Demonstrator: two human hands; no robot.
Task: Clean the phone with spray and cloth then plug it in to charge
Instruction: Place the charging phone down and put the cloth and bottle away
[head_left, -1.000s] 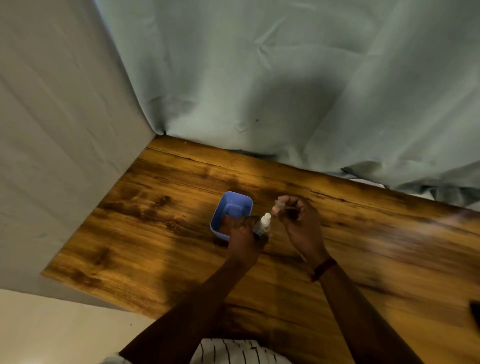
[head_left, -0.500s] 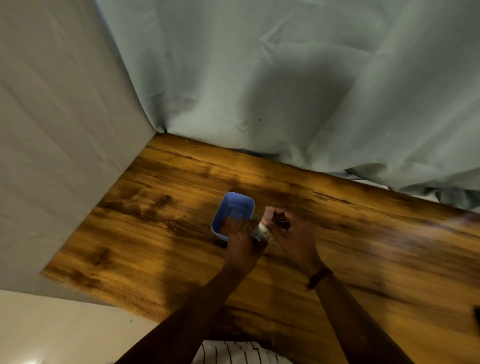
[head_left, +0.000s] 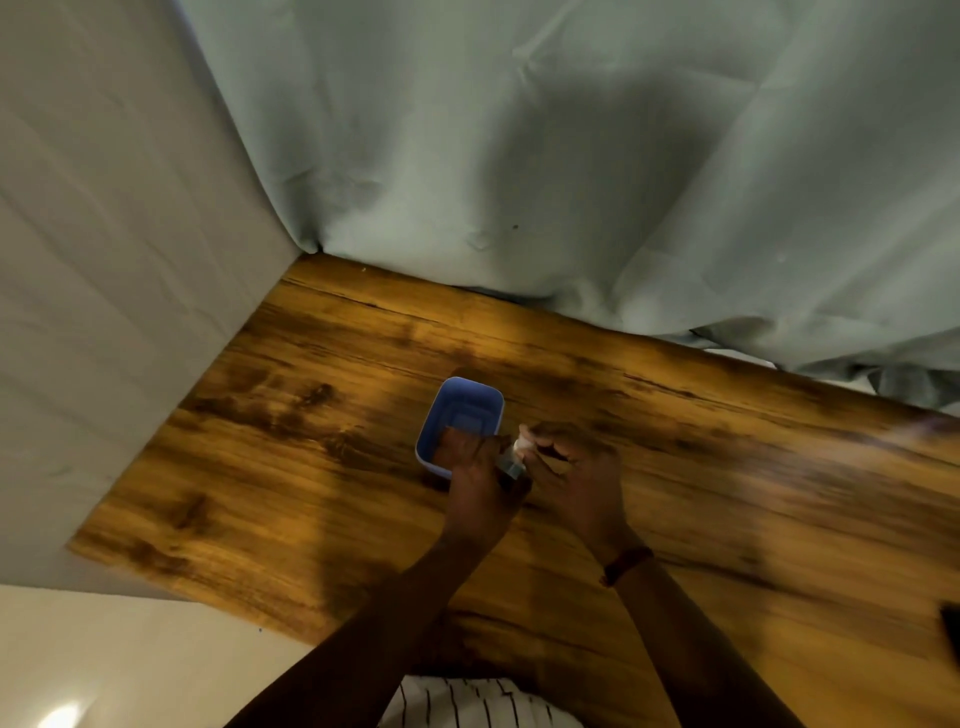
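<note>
Head view. The spray bottle (head_left: 510, 464) sits just under frame centre, at 6 o'clock, held above the wooden table (head_left: 291, 467). The left hand (head_left: 475, 475) has its fingers curled round the bottle's body. The right hand (head_left: 576, 470) pinches the bottle's white top (head_left: 521, 443) between thumb and fingertips. Motion blur keeps me from telling whether the cap is seated or loose. A blue tub (head_left: 460, 410) stands at 10 o'clock of the bottle, close behind the left hand's fingers; I cannot tell whether they touch. A dark sliver (head_left: 953, 631) at the 4 o'clock frame edge may be the phone, unconfirmed. I see no cloth.

Judgement: the step in hand is working the spray's cap, in the cleaning part of the task. The next move calls for a firm left-hand hold on the bottle, and for the phone and cloth to be brought within reach.
</note>
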